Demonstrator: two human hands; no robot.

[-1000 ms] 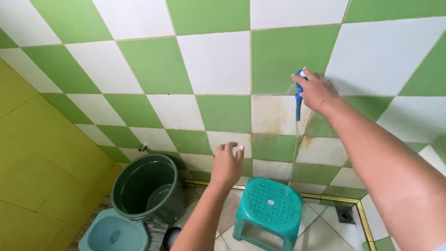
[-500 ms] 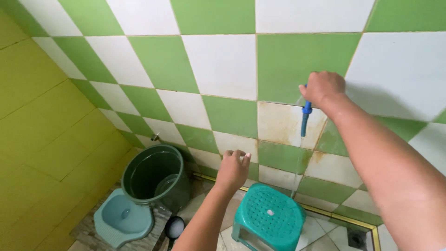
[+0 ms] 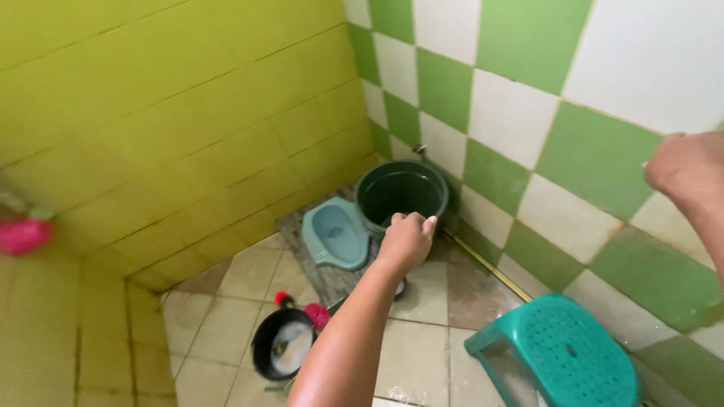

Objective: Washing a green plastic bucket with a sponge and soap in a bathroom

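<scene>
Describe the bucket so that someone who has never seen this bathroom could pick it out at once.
Find the corner where the yellow-green tiled wall meets the green and white checkered wall. On the floor there, beside the pale blue squat toilet pan, stands the dark green bucket, just beyond the left hand. It is round, open-topped and the darkest, tallest thing there, unlike the teal plastic stool.

A teal stool, dark green bucket, green-and-white checked wall and yellow-green tiled wall.
</scene>
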